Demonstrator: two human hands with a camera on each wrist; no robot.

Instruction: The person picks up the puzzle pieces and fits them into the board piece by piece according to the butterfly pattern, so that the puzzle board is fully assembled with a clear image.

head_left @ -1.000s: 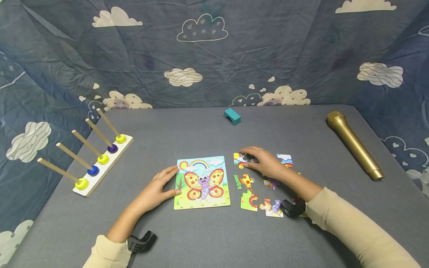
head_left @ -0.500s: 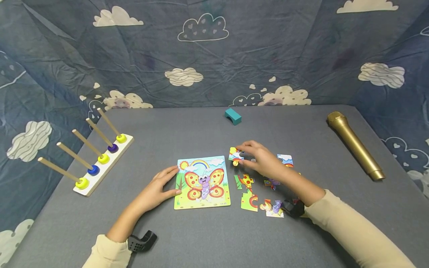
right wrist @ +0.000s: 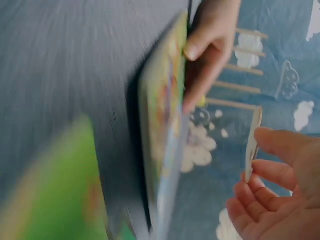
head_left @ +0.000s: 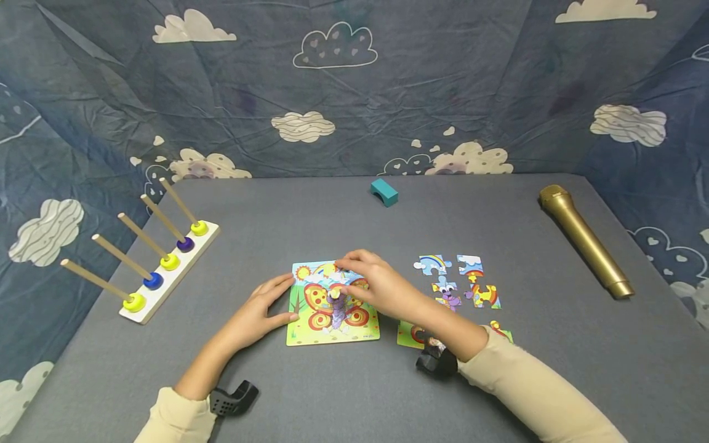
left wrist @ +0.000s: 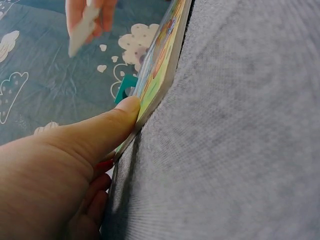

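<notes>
A square butterfly puzzle board (head_left: 316, 335) lies flat on the grey table. My left hand (head_left: 260, 314) rests at its left edge, thumb and fingers spread apart; in the left wrist view the thumb (left wrist: 107, 131) touches the board's edge. Above the board's upper part, my right hand (head_left: 388, 289) pinches a jigsaw piece (right wrist: 253, 142) between thumb and fingers. The right wrist view shows that piece edge-on, apart from the board. Loose jigsaw pieces lie to the board's right, among them a rainbow piece (head_left: 433, 264); my right forearm hides some of the others.
At the left stands a white peg stand (head_left: 174, 274) with wooden pegs and coloured rings. A teal arch block (head_left: 384, 192) sits at the back, and a gold microphone (head_left: 587, 240) lies at the right. Cloud-patterned cloth (head_left: 354, 98) hangs behind the table.
My right hand has carried the jigsaw piece leftward from the loose pieces to over the board, uncovering the rainbow piece and others. The left hand has stayed at the board's edge.
</notes>
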